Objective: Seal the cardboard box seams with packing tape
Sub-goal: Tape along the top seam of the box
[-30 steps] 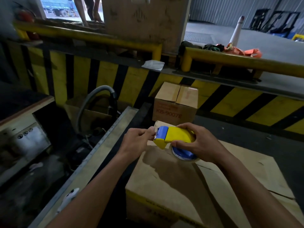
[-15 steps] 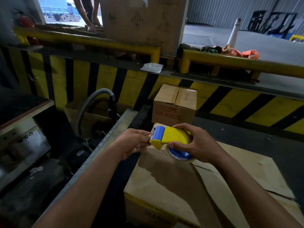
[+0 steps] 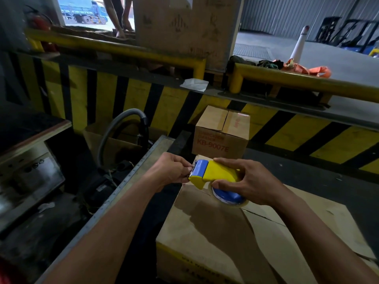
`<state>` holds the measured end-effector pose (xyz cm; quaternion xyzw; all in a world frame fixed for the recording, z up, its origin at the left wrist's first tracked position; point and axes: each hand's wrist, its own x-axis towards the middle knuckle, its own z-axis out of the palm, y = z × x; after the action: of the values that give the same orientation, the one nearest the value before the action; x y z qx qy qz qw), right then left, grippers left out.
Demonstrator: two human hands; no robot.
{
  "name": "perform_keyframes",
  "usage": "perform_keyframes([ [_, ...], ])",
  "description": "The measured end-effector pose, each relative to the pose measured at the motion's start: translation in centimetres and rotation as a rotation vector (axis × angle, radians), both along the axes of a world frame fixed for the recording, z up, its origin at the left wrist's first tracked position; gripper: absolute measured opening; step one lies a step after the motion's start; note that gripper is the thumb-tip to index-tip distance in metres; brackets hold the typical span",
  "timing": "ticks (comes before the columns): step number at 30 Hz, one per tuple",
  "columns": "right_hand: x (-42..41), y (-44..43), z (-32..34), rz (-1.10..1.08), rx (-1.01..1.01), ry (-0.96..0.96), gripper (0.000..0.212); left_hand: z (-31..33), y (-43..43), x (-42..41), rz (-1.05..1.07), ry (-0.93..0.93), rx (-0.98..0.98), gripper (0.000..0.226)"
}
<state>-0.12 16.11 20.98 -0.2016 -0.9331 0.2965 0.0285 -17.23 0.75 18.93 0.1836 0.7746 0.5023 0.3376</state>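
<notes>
Right hand (image 3: 252,181) wraps the yellow-and-blue dispenser (image 3: 217,173), fingers over the top and thumb under, by the roll (image 3: 227,198). The left hand (image 3: 170,171) pinches right at its toothed edge. I'd guess it's after the loose tape end, but the clear film doesn't show. All of this hovers over the far left corner of the big box (image 3: 215,232), which sits closest to me with its flaps down and a seam running across the top. The dispenser looks like light, rigid plastic, so hold the body and stay clear of the teeth. The tape itself will be floppy and sticky, so keep it taut. Beyond that there's a small box (image 3: 221,132), then the striped barrier (image 3: 106,99).
</notes>
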Motion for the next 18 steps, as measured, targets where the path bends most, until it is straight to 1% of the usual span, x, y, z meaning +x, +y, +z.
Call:
perform_keyframes([
  [5,0.2,-0.2,0.9,-0.004,0.002,-0.043,0.083,0.4,0.4,0.0,-0.034,0.050,-0.019,0.007],
  [10,0.8,0.4,1.0,-0.003,0.018,-0.107,0.086,0.0,-0.4,-1.2,0.025,0.092,-0.046,0.006],
  [18,0.7,0.5,1.1,0.020,0.029,-0.152,0.086,-1.4,-0.8,-1.2,0.074,0.017,-0.072,0.009],
])
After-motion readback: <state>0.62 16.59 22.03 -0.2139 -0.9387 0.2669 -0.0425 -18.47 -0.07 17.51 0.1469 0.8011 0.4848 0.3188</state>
